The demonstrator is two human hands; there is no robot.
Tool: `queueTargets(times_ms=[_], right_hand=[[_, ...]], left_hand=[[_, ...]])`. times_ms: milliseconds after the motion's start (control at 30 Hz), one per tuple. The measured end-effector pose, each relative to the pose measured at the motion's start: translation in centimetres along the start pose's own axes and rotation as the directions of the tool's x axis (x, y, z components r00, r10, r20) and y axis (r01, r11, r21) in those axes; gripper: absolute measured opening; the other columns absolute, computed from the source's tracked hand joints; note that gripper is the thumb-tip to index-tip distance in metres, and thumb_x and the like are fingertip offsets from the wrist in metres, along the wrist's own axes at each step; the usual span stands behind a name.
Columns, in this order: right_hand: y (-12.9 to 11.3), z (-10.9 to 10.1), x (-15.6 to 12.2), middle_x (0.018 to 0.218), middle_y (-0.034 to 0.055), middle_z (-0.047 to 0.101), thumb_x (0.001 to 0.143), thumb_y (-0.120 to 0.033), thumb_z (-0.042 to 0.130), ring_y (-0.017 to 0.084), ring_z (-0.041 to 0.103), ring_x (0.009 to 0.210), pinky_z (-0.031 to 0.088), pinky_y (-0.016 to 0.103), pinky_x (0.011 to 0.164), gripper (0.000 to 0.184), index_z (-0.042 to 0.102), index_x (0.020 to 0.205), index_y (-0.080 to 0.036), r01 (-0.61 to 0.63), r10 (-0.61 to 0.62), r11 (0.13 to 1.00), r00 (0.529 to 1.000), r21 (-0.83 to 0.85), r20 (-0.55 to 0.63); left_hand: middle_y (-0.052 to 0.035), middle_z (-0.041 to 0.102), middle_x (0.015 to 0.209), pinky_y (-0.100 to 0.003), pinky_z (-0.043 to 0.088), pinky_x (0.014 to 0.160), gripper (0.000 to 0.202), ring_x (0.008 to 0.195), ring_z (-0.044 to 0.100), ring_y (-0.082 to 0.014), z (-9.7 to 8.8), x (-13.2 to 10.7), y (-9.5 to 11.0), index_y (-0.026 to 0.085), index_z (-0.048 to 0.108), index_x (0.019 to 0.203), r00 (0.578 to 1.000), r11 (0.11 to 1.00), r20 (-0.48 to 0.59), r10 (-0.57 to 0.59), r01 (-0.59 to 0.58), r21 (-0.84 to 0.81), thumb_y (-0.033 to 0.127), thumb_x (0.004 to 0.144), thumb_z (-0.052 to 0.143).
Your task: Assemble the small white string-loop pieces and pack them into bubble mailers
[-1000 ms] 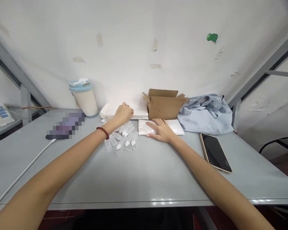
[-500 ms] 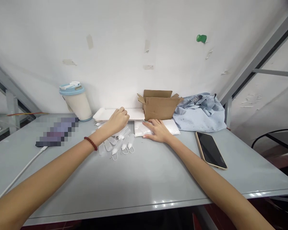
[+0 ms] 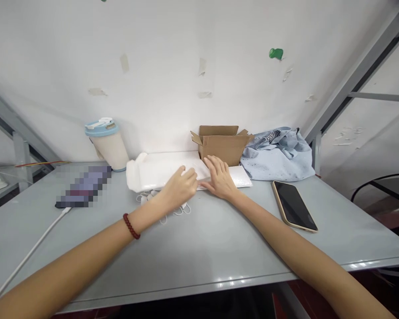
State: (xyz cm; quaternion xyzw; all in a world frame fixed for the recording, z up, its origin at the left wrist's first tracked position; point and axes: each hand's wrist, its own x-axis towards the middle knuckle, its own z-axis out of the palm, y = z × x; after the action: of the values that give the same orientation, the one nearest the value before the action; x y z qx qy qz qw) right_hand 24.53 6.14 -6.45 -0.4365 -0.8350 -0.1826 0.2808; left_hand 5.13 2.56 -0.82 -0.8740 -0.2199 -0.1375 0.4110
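My left hand (image 3: 179, 188) grips the near edge of a stack of white bags (image 3: 159, 170) that now lies over a bunch of small clear spray bottles (image 3: 176, 209); only the bottles' looped ends show below the hand. A red bead bracelet sits on that wrist. My right hand (image 3: 219, 177) rests with fingers spread on the stack's right end, beside a flat white packet (image 3: 241, 176). An open cardboard box (image 3: 223, 145) stands just behind.
A cream cup with a blue lid (image 3: 108, 144) stands at the back left. A blurred dark object (image 3: 83, 187) with a white cable (image 3: 29, 254) lies left. A phone (image 3: 294, 204) lies right, a blue cloth bundle (image 3: 279, 155) behind it. The grey table's front edge (image 3: 219, 283) is near.
My left hand has pulled the white stack from the wall toward me, over the spray bottles. My right hand has shifted from the white packet onto the stack's end.
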Motion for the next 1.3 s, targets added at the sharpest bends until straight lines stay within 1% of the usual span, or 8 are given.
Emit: queueTargets(times_ms=[300, 367, 467, 600, 700, 800, 1067, 1300], right_hand=[[-1.2, 0.0, -0.2, 0.143, 0.018, 0.04, 0.094, -0.011, 0.021, 0.024, 0.029, 0.139, 0.029, 0.045, 0.109, 0.05, 0.035, 0.142, -0.008, 0.123, -0.125, 0.989, 0.992, -0.087, -0.015], [-1.1, -0.2, -0.2, 0.145, 0.0184, 0.036, 0.094, -0.009, 0.02, 0.024, 0.025, 0.14, 0.03, 0.045, 0.109, 0.051, 0.032, 0.143, -0.008, 0.079, -0.082, 0.993, 0.996, -0.089, -0.032], [-1.5, -0.5, -0.1, 0.148, 0.0183, 0.032, 0.093, -0.007, 0.02, 0.025, 0.02, 0.142, 0.029, 0.046, 0.109, 0.052, 0.029, 0.144, -0.009, 0.059, -0.063, 0.994, 0.997, -0.088, -0.052], [-2.6, -1.0, -0.2, 0.15, 0.0201, 0.027, 0.09, -0.008, 0.027, 0.027, 0.014, 0.143, 0.025, 0.05, 0.109, 0.055, 0.025, 0.145, -0.01, 0.079, -0.087, 0.989, 0.994, -0.125, -0.065], [-3.3, -1.8, -0.3, 0.151, 0.0241, 0.019, 0.087, -0.019, 0.04, 0.034, 0.01, 0.143, 0.018, 0.058, 0.107, 0.061, 0.024, 0.146, -0.012, 0.124, -0.127, 0.983, 0.992, -0.134, -0.017], [-3.9, -2.6, -0.3, 0.152, 0.0251, 0.014, 0.08, -0.041, 0.052, 0.04, 0.007, 0.141, 0.013, 0.063, 0.104, 0.077, 0.023, 0.146, -0.015, 0.191, -0.187, 0.978, 0.98, -0.079, 0.062], [-5.3, -3.4, -0.9, 0.141, 0.0211, 0.032, 0.068, -0.054, 0.058, 0.04, 0.02, 0.135, 0.009, 0.06, 0.105, 0.087, 0.029, 0.141, -0.019, 0.22, -0.22, 0.975, 0.975, -0.018, 0.025], [-5.2, -3.9, -1.0, 0.13, 0.014, 0.045, 0.081, -0.036, 0.053, 0.032, 0.038, 0.121, 0.014, 0.054, 0.105, 0.054, 0.041, 0.134, -0.027, 0.236, -0.239, 0.97, 0.97, -0.063, -0.051]], left_hand=[[-0.0091, 0.065, 0.092, -0.042, 0.038, 0.087, 0.024, 0.099, 0.055, -0.0235, -0.4, -1.4, 1.1, 0.018, 0.063, 0.085, 0.957, 0.935, -0.053, -0.285, 0.266, -0.232, 0.014, 0.09, 0.04], [-0.0142, 0.061, 0.111, -0.048, 0.036, 0.091, 0.02, 0.111, 0.049, -0.0293, -0.5, -2.7, -0.8, 0.017, 0.063, 0.097, 0.827, 0.791, -0.019, -0.561, 0.53, -0.306, 0.022, 0.089, 0.045], [-0.0206, 0.049, 0.13, -0.052, 0.035, 0.095, 0.042, 0.123, 0.039, -0.0352, -0.7, -4.9, -3.3, 0.012, 0.054, 0.12, 0.476, 0.41, 0.079, -0.876, 0.821, -0.398, 0.03, 0.083, 0.053], [-0.0168, 0.065, 0.105, -0.044, 0.049, 0.077, 0.043, 0.095, 0.06, -0.0302, -1.0, -6.6, -4.4, 0.01, 0.061, 0.108, 0.17, -0.303, 0.6, -0.781, 0.738, -0.603, 0.037, 0.074, 0.058], [-0.0107, 0.069, 0.082, -0.036, 0.051, 0.065, 0.04, 0.075, 0.064, -0.0244, -1.0, -6.3, -3.5, 0.01, 0.066, 0.091, 0.243, -0.62, 0.794, -0.557, 0.514, -0.592, 0.041, 0.065, 0.068], [-0.006, 0.069, 0.077, -0.031, 0.049, 0.064, 0.037, 0.072, 0.063, -0.0206, -1.1, -5.4, -2.1, 0.013, 0.067, 0.086, 0.377, -0.634, 0.788, -0.487, 0.467, -0.616, 0.038, 0.06, 0.074], [0.0056, 0.035, 0.05, -0.023, 0.025, 0.048, 0.03, 0.051, 0.033, -0.0093, -3.0, -3.6, 0.0, 0.018, 0.039, 0.052, 0.541, -0.03, 0.536, -0.648, 0.685, -0.728, 0.031, 0.069, 0.059], [0.0046, 0.033, 0.048, -0.025, 0.023, 0.047, 0.043, 0.049, 0.031, -0.0094, -2.2, -3.8, 0.7, 0.019, 0.034, 0.05, 0.52, -0.013, 0.555, -0.649, 0.722, -0.692, 0.045, 0.08, 0.048]])
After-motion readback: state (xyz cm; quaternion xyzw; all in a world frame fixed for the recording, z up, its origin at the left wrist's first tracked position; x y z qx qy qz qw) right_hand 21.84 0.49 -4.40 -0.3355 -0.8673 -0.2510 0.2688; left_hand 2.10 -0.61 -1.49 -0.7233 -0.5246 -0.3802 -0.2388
